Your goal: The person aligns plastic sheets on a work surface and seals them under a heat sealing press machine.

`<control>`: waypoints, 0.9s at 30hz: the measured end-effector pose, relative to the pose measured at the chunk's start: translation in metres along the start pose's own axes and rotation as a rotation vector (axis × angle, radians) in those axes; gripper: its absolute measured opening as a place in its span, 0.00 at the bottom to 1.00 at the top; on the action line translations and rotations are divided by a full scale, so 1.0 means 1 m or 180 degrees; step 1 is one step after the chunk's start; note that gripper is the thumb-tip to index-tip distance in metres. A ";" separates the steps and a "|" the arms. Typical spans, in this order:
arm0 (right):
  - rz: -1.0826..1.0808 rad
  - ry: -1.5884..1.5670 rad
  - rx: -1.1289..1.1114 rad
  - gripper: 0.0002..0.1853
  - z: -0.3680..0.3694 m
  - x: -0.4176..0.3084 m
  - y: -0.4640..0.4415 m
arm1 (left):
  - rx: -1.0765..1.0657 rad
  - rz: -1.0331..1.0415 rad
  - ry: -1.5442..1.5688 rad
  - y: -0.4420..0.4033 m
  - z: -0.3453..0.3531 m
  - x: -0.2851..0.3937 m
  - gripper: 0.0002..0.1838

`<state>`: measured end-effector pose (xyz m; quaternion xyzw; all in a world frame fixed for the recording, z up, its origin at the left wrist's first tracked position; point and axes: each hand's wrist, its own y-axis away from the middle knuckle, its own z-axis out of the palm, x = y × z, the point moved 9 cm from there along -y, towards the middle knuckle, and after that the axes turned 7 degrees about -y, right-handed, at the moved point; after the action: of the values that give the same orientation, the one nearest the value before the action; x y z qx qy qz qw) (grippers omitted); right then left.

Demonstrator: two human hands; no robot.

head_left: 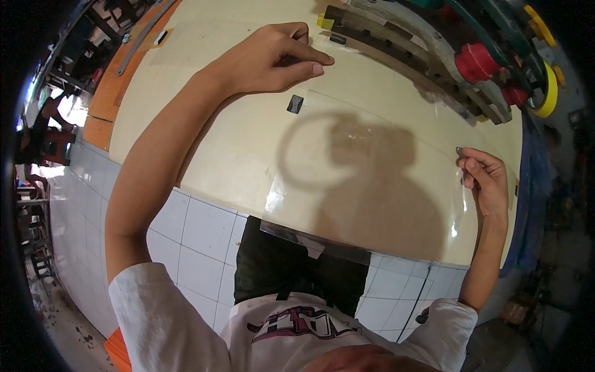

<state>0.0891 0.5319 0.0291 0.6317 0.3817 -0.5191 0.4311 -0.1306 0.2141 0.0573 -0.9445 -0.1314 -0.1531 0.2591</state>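
Observation:
My left hand (288, 59) is over the far part of the cream tabletop (229, 142), its thumb and index finger closed together toward the right; whether something small is between the tips, I cannot make out. A small black rectangular piece (295, 104) lies just below that hand. My right hand (486, 177), at the table's right side, has its fingers pinched, with a small dark piece (459, 150) showing at the fingertips. Between the hands a clear plastic sheet (372, 211) lies flat, its near edge hanging past the table's front. My shadow falls across it.
A long metal bar assembly (396, 53) runs along the far right edge, near a red knob (476, 62) and a yellow ring (546, 93). Another small black piece (338, 38) lies beside the bar. A metal strip (144, 40) rests on an orange surface (99, 131) at left.

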 end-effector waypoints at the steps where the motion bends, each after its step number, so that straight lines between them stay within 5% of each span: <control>1: 0.0013 0.0017 0.0011 0.14 0.000 0.000 0.000 | 0.0001 0.0000 -0.0002 0.000 0.000 0.000 0.15; 27: -0.0012 0.0159 0.0335 0.16 0.002 -0.006 -0.002 | -0.0058 -0.0226 -0.0082 0.000 -0.001 -0.004 0.13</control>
<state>0.0858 0.5299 0.0343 0.6656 0.3657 -0.5232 0.3867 -0.1345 0.2124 0.0568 -0.9435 -0.1666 -0.1513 0.2432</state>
